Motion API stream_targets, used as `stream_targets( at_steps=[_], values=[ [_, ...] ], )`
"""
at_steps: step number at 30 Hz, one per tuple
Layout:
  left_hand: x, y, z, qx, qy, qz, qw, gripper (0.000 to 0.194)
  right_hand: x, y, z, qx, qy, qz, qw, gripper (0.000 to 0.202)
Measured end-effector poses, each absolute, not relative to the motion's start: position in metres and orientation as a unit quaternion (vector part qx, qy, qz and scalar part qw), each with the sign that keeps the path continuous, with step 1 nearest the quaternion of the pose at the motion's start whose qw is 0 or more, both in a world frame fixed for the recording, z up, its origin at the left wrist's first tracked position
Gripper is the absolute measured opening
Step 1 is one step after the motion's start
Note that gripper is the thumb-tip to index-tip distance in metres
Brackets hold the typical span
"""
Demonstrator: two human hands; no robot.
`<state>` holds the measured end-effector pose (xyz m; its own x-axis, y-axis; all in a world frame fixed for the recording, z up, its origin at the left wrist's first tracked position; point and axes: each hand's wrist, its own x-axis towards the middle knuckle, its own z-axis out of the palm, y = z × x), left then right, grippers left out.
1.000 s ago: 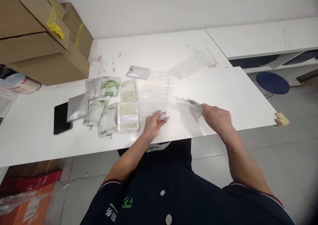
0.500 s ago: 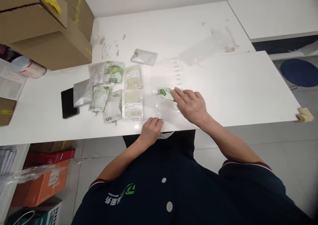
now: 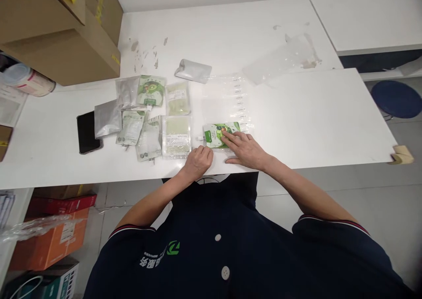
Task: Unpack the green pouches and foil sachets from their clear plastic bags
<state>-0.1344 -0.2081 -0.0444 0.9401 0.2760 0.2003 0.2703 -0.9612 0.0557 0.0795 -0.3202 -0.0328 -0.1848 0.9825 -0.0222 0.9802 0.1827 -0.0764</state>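
Note:
A green-and-white spout pouch [image 3: 214,134] with a fruit picture lies flat on a clear plastic sheet [image 3: 224,97], its spout pointing left. My right hand [image 3: 245,150] rests on the pouch with its fingers stretched out and the thumb apart. Beside the pouch's spout, at the front edge of the table, my left hand [image 3: 198,162] is closed with its fingers curled under. Whatever it may grip there is hidden. Just left of it lies a clear packet with pale green contents [image 3: 177,136], and a similar packet [image 3: 177,97] is behind that one.
Further left lie another green spout pouch [image 3: 151,90], several silver and pale pouches, and a black phone [image 3: 89,134]. A silver pouch [image 3: 194,71] and clear film [image 3: 280,61] lie farther back. Cardboard boxes [image 3: 75,48] stand at the back left. A blue stool [image 3: 395,97] is at right.
The pouch under my right hand, tilted and partly covered before, now lies flat with its printed front up. My right hand has come down and spread over it. My left hand stays near the edge.

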Motion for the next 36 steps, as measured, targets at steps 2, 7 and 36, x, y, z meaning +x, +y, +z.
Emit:
stream_targets(
  at_steps=[2, 7, 36],
  values=[
    [-0.135, -0.202, -0.042, 0.977, 0.154, 0.125, 0.084, 0.035, 0.087, -0.323, -0.033, -0.628, -0.774, 0.065, 0.041, 0.076],
    [-0.134, -0.195, -0.030, 0.903, 0.168, 0.197, 0.343, 0.026, 0.098, -0.331, -0.031, -0.624, -0.772, 0.085, 0.092, 0.055],
    [-0.023, -0.110, -0.027, 0.845, 0.491, 0.033, 0.209, 0.031, 0.156, -0.279, -0.027, -0.653, -0.744, 0.075, 0.116, 0.064]
  ],
)
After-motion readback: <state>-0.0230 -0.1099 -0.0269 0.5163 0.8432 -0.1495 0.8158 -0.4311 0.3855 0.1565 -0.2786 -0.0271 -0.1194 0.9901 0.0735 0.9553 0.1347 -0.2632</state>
